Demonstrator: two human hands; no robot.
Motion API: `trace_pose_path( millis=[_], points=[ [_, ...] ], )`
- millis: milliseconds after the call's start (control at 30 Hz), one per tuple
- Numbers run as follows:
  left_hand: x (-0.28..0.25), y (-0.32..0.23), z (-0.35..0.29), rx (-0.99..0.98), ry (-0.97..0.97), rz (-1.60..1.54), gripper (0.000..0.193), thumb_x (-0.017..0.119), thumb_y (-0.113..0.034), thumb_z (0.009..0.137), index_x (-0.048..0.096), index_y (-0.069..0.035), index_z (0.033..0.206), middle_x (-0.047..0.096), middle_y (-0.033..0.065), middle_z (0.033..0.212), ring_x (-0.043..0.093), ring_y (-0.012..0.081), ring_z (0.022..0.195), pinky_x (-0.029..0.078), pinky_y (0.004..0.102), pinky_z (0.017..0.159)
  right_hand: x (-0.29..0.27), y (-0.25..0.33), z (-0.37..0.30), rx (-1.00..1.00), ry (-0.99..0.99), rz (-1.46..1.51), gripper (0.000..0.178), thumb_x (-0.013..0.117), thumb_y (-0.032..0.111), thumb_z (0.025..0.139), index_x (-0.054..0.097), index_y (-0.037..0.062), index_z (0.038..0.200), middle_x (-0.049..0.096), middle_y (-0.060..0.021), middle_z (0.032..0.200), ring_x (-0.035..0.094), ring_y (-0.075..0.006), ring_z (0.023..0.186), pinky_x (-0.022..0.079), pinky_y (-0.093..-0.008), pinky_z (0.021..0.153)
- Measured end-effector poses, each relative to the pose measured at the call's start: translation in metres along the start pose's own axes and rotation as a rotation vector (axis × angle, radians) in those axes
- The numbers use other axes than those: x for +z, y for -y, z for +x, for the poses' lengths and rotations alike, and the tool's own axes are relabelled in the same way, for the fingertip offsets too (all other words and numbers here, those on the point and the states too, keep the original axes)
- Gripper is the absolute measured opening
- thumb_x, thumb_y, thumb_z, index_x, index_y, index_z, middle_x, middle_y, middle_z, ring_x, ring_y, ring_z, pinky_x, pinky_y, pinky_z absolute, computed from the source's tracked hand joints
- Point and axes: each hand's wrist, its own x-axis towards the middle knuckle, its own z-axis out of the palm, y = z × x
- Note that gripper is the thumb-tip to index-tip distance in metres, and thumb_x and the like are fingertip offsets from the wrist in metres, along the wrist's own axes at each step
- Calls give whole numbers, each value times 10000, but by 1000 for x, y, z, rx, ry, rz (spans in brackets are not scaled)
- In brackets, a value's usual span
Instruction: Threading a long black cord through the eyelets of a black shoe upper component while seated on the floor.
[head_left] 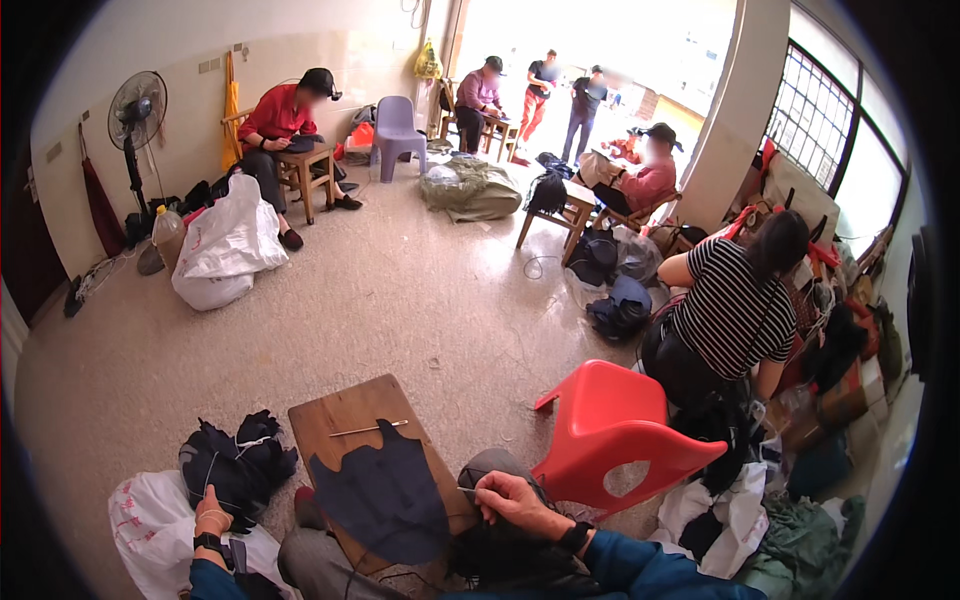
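Observation:
On a wooden stool top in front of me lies a flat, dark navy cut fabric piece with a notched upper edge. A slim metal tool rests beyond it on the wood. My right hand is closed in a pinch at the fabric's right side, with a thin, pale, pointed thing between thumb and finger; its kind is too small to tell. At the left, my left hand grips the near edge of a dark cloth bundle tied with white string. Part of its fingers is hidden.
A white plastic bag lies under the bundle. Close on the right stands a red plastic chair, with a person in a striped shirt bending beyond it. Bags and cloth crowd the right wall. Other people sit working farther back.

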Motion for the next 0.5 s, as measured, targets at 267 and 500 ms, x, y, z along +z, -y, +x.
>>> trace_pose_path(
  millis=[267,500],
  points=[
    [25,12,29,3,-73,-19,717,757,-1,737,480,-85,1392,630,248,1257,574,405,1239,468,428,1060,0,5,5,53,-35,-42,143,593,156,1030,591,13,1031,636,-32,760,625,-95,656,527,-239,607],
    [65,52,95,-87,-380,-16,900,724,123,740,318,-132,1502,445,258,1432,603,424,1177,537,436,978,4,11,9,140,-31,-22,135,589,156,1032,595,24,1055,632,-17,804,622,-78,670,532,-233,618]
  ],
)
